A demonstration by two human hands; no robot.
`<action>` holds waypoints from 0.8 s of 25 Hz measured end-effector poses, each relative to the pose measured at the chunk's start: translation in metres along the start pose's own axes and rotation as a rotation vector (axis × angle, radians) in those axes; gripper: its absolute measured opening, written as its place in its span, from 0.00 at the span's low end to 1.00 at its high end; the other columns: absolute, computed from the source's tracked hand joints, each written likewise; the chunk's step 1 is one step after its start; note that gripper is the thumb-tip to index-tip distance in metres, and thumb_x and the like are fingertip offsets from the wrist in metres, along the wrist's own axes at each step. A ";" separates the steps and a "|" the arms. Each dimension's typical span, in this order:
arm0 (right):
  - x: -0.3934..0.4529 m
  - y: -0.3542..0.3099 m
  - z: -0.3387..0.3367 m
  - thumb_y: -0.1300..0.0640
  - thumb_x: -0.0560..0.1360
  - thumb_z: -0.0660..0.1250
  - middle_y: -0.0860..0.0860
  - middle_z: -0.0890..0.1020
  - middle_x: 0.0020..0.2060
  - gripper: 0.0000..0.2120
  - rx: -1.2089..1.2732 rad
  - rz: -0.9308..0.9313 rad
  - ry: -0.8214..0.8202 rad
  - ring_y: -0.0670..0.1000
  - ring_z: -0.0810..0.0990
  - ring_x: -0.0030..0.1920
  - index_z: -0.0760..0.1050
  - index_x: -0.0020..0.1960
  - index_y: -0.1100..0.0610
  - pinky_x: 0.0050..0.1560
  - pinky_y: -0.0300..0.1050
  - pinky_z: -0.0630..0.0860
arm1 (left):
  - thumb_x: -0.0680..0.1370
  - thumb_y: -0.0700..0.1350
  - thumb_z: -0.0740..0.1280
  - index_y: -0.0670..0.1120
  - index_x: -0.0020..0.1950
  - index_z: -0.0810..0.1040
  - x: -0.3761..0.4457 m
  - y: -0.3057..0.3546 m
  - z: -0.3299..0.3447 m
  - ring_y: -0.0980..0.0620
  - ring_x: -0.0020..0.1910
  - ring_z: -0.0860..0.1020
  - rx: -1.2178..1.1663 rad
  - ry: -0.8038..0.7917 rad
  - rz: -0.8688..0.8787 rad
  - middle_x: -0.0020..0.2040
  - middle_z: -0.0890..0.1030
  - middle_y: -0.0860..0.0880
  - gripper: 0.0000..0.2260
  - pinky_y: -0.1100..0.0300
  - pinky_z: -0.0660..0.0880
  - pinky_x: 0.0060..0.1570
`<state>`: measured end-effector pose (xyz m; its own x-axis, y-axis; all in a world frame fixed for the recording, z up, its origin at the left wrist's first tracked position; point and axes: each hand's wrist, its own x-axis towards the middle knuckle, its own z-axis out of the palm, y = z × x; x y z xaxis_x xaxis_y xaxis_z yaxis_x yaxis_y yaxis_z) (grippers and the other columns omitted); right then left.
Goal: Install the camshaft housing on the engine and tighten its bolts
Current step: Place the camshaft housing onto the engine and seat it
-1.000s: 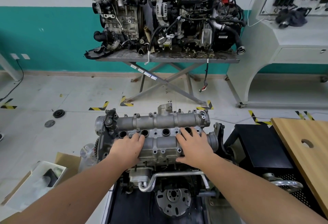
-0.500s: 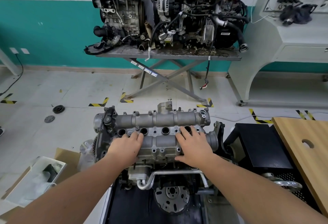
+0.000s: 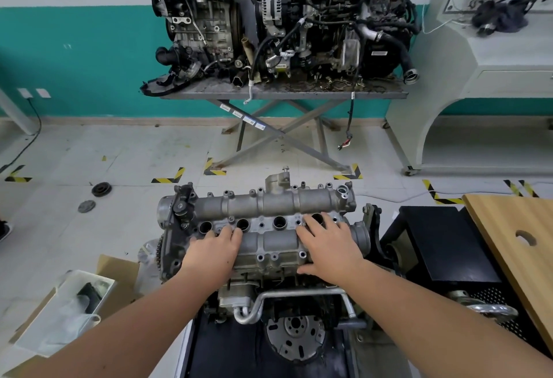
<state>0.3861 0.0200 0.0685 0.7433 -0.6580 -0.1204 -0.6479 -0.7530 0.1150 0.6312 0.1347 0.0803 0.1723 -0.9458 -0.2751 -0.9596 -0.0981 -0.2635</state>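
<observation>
**Both hands flat on the camshaft housing**

At far left on the floor, we see an open cardboard box (image 3: pixel 116 276) holding a clear plastic bag (image 3: pixel 65 315) with a dark part inside that we cannot make out. Moving right, our left hand (image 3: pixel 214 250) lies on the camshaft housing (image 3: pixel 269 222), fingers straight and pressing. The housing sits on top of the engine (image 3: pixel 287 297) in front of us. Our right hand (image 3: pixel 332 246) rests beside it, fingers spread flat. Both hands sit where they were a moment ago; only the view has tipped slightly. Whether bolts fill the holes is unclear. A wooden board (image 3: pixel 520 246) is cut off at right.
</observation>
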 end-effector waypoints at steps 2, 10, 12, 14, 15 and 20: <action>-0.001 -0.001 -0.004 0.29 0.70 0.68 0.54 0.61 0.77 0.43 0.012 0.004 -0.008 0.64 0.59 0.75 0.59 0.75 0.51 0.69 0.64 0.63 | 0.77 0.56 0.70 0.46 0.76 0.54 -0.002 0.000 0.000 0.42 0.66 0.72 -0.005 0.016 0.003 0.70 0.66 0.48 0.36 0.43 0.75 0.56; -0.035 0.025 -0.005 0.25 0.73 0.56 0.52 0.38 0.80 0.51 0.043 -0.017 -0.033 0.57 0.38 0.80 0.34 0.80 0.51 0.74 0.69 0.41 | 0.68 0.78 0.57 0.52 0.70 0.64 0.000 0.004 -0.036 0.42 0.66 0.71 0.053 0.048 0.062 0.67 0.69 0.50 0.40 0.47 0.71 0.58; -0.053 0.054 -0.009 0.23 0.74 0.50 0.52 0.36 0.80 0.49 0.064 0.057 -0.027 0.56 0.38 0.80 0.33 0.80 0.51 0.75 0.67 0.40 | 0.66 0.81 0.50 0.53 0.69 0.67 0.007 0.015 -0.059 0.41 0.71 0.65 0.081 0.162 0.127 0.69 0.69 0.49 0.43 0.44 0.66 0.66; -0.072 0.083 -0.015 0.24 0.74 0.48 0.52 0.38 0.80 0.48 0.094 0.159 -0.034 0.55 0.38 0.80 0.36 0.81 0.52 0.75 0.66 0.41 | 0.67 0.80 0.48 0.52 0.70 0.68 0.019 0.038 -0.082 0.43 0.74 0.61 0.093 0.241 0.251 0.72 0.68 0.48 0.43 0.44 0.61 0.71; -0.081 0.095 -0.017 0.24 0.75 0.48 0.52 0.38 0.81 0.47 0.111 0.205 -0.034 0.55 0.38 0.80 0.37 0.81 0.53 0.76 0.66 0.42 | 0.67 0.80 0.47 0.51 0.70 0.67 0.025 0.056 -0.093 0.43 0.74 0.61 0.094 0.260 0.318 0.72 0.67 0.47 0.43 0.44 0.61 0.72; -0.145 0.141 -0.026 0.28 0.77 0.51 0.51 0.43 0.81 0.42 0.179 0.389 0.008 0.54 0.43 0.80 0.45 0.81 0.52 0.76 0.67 0.48 | 0.73 0.74 0.53 0.50 0.69 0.68 0.050 0.191 -0.144 0.46 0.71 0.64 0.065 0.353 0.609 0.68 0.71 0.49 0.35 0.49 0.63 0.69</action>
<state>0.1915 0.0092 0.1275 0.4391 -0.8936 -0.0936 -0.8982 -0.4390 -0.0225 0.4247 0.0237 0.1491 -0.4840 -0.8717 -0.0773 -0.8454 0.4886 -0.2158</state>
